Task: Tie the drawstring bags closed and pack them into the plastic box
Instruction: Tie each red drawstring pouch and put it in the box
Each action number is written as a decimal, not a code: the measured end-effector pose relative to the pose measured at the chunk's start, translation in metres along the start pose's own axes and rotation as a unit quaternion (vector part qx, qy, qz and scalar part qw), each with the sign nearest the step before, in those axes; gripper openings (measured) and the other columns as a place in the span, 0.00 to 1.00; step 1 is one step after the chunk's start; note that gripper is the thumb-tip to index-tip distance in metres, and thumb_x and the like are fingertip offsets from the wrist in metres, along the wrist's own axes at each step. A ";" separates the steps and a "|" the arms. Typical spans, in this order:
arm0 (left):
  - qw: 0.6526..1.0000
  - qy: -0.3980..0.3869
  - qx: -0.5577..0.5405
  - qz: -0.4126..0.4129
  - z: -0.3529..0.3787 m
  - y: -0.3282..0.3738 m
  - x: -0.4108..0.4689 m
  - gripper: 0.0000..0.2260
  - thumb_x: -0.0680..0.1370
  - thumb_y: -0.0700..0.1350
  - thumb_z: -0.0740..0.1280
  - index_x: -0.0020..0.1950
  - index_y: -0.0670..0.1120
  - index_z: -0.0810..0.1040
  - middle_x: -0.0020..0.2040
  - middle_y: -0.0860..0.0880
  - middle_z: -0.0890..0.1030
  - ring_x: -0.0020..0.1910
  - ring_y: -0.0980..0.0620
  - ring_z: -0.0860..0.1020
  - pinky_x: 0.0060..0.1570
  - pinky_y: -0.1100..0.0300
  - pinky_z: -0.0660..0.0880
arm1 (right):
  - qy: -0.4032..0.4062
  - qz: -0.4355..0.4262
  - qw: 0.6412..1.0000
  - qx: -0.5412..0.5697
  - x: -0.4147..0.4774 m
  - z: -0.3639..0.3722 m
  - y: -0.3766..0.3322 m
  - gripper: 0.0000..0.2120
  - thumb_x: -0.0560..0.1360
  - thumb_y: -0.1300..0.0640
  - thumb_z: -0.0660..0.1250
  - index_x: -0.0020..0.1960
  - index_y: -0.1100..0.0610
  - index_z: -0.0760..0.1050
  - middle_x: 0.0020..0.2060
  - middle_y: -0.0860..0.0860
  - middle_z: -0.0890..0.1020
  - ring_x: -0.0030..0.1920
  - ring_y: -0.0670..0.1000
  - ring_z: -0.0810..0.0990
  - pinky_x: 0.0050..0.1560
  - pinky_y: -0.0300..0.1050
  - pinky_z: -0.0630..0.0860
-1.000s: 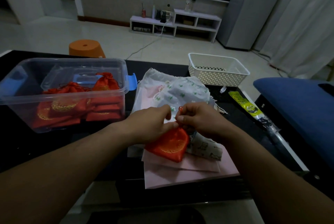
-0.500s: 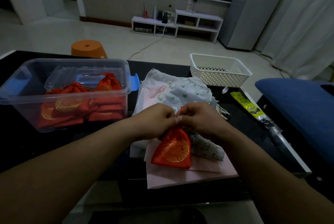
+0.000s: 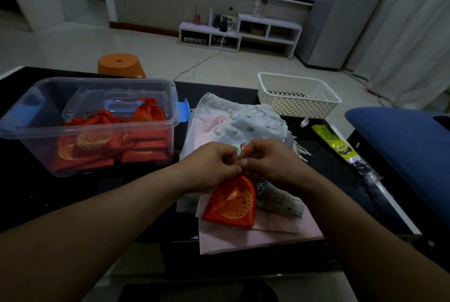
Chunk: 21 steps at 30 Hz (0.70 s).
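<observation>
A red drawstring bag (image 3: 232, 203) with a gold emblem hangs below my two hands over the table's middle. My left hand (image 3: 211, 166) and my right hand (image 3: 266, 163) meet at the bag's gathered neck, both pinching its red drawstring (image 3: 244, 149), a loop of which sticks up between my fingers. The clear plastic box (image 3: 36, 136) stands at the left with several red bags (image 3: 109, 138) inside. A pile of white and pink drawstring bags (image 3: 241, 126) lies behind my hands, and a printed grey bag (image 3: 282, 200) lies under my right wrist.
A white perforated basket (image 3: 297, 98) stands at the back right of the black table. A yellow-and-black packet (image 3: 341, 148) lies along the right edge, beside a blue cushion (image 3: 401, 146). Pink flat bags (image 3: 255, 236) lie at the front. An orange stool (image 3: 120, 64) stands behind the table.
The red bag went from lying tilted on the pink bags to hanging upright below my hands. My hands drew together at its neck with the drawstring between them.
</observation>
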<state>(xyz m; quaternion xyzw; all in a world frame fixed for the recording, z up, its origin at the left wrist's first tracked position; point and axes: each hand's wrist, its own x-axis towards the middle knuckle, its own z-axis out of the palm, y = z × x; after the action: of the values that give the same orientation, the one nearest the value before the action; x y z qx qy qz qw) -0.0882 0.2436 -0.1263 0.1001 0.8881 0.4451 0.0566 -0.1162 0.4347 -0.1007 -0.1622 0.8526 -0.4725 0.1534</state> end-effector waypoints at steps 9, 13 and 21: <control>0.995 0.065 0.034 0.068 0.008 -0.009 -0.004 0.03 0.78 0.49 0.75 0.47 0.53 0.82 0.44 0.56 0.81 0.44 0.57 0.78 0.47 0.57 0.76 | 0.008 -0.037 0.998 -0.048 -0.002 -0.005 0.004 0.04 0.76 0.65 0.73 0.49 0.60 0.80 0.40 0.59 0.86 0.38 0.52 0.85 0.43 0.52 0.83; 0.994 0.084 0.034 0.065 0.018 -0.013 -0.004 0.08 0.78 0.48 0.73 0.40 0.52 0.77 0.40 0.53 0.81 0.43 0.53 0.79 0.47 0.46 0.78 | 0.058 -0.058 0.989 -0.121 0.001 0.002 0.007 0.07 0.75 0.62 0.75 0.44 0.51 0.81 0.37 0.51 0.86 0.39 0.50 0.85 0.44 0.54 0.84; 0.989 0.132 -0.004 0.066 0.031 -0.009 -0.005 0.09 0.77 0.42 0.69 0.41 0.46 0.72 0.36 0.48 0.76 0.38 0.48 0.75 0.41 0.42 0.74 | 0.100 -0.095 0.968 -0.209 0.000 0.011 0.004 0.09 0.74 0.60 0.75 0.43 0.47 0.80 0.37 0.44 0.83 0.41 0.45 0.82 0.44 0.46 0.78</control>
<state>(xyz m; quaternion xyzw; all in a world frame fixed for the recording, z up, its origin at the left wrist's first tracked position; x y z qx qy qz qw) -0.0791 0.2613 -0.1523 0.0991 0.8774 0.4606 -0.0904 -0.1124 0.4282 -0.1095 -0.2227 0.9242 -0.3099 -0.0157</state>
